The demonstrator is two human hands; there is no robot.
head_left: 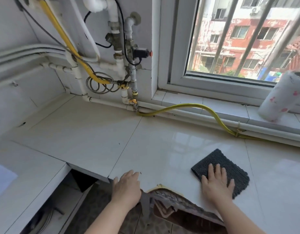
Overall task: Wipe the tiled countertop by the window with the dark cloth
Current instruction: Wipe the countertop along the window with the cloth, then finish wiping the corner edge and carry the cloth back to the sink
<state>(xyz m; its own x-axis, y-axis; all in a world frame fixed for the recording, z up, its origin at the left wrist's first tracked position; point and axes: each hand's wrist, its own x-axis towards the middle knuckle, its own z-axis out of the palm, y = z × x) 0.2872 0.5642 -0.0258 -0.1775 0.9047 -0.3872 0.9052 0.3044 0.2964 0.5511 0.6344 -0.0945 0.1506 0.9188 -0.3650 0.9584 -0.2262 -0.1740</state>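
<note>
A dark ribbed cloth (218,162) lies flat on the glossy white tiled countertop (102,137), near its front edge at the right. My right hand (216,183) presses flat on the cloth's near half, fingers spread, covering part of it. My left hand (127,186) rests palm down on the countertop's front edge, left of a broken notch, holding nothing.
A yellow hose (194,106) runs along the back of the counter below the window sill (218,107). Pipes and valves (127,65) cluster on the wall at the back. A patterned paper roll (284,97) stands on the sill at right. A chipped cut-out (164,196) breaks the front edge.
</note>
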